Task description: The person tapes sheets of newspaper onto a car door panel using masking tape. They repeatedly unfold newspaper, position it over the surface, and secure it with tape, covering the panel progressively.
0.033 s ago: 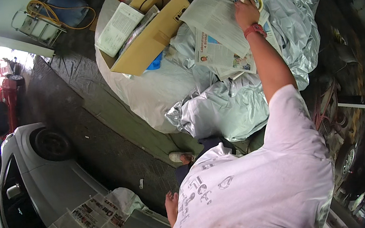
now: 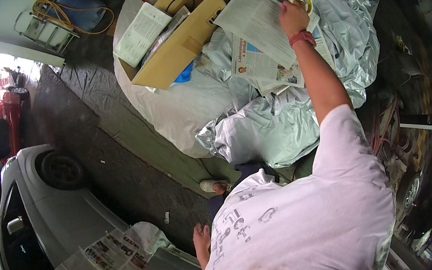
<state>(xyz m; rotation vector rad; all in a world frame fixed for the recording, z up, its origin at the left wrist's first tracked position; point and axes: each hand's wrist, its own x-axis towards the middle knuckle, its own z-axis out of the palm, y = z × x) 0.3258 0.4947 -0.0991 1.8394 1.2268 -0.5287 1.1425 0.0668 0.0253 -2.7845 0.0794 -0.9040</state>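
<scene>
Arm stretched forward, my right hand (image 2: 293,18) is closed over the newspapers, with a red watch on its wrist. A pale yellow roll of masking tape (image 2: 309,1) shows at its fingers, partly hidden by the hand. Right beside the fingers lies the edge of a tilted newspaper sheet (image 2: 252,19); whether they pinch it too is hard to tell. More newspaper pages (image 2: 264,64) lie under that sheet on crumpled silver sheeting (image 2: 347,45). Low at my side hangs my left hand (image 2: 202,238), its fingers loosely bent and apart, with nothing seen in it.
An open cardboard box (image 2: 181,46) holding a white package (image 2: 142,33) stands left of the newspapers. At left is a grey car (image 2: 66,206) with newspaper (image 2: 102,267) on it. Further off are a red vehicle (image 2: 6,115) and a folding trolley (image 2: 50,34) with an orange hose.
My left hand has shifted up very slightly. My right hand and the tape roll have moved a touch to the right.
</scene>
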